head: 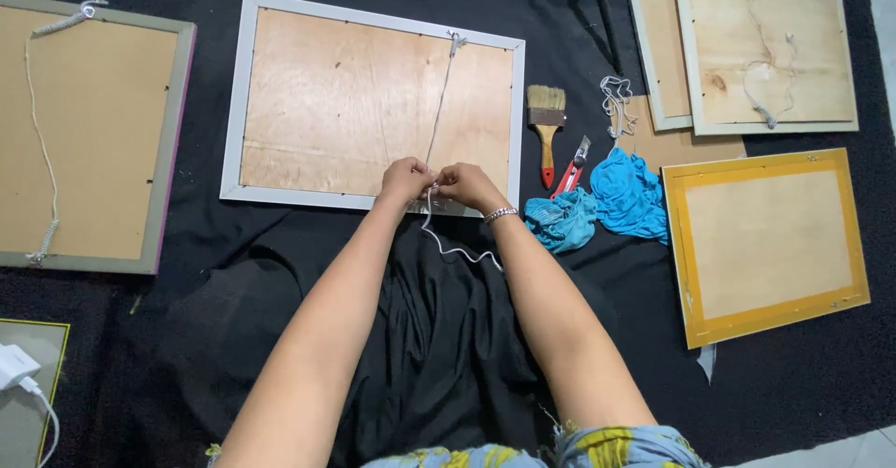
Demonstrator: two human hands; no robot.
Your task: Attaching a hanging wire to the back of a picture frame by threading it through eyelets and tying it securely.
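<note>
A white-framed picture frame (pixel 245 95) lies face down on black cloth, its plywood back up. A white cord (pixel 439 113) runs from a fastener at its top edge down to its bottom edge. My left hand (pixel 405 181) and my right hand (pixel 464 185) meet at that bottom edge, both pinching the cord. The cord's loose tail (pixel 455 249) curls over the cloth below my right wrist, which wears a bracelet.
Right of the frame lie a paintbrush (pixel 546 125), a red utility knife (pixel 571 171), a blue rag (pixel 611 202) and a cord bundle (pixel 616 102). A yellow frame (pixel 767 244) and stacked frames (pixel 761 53) sit right. A grey corded frame (pixel 89 132) lies left, a charger (pixel 17 367) bottom left.
</note>
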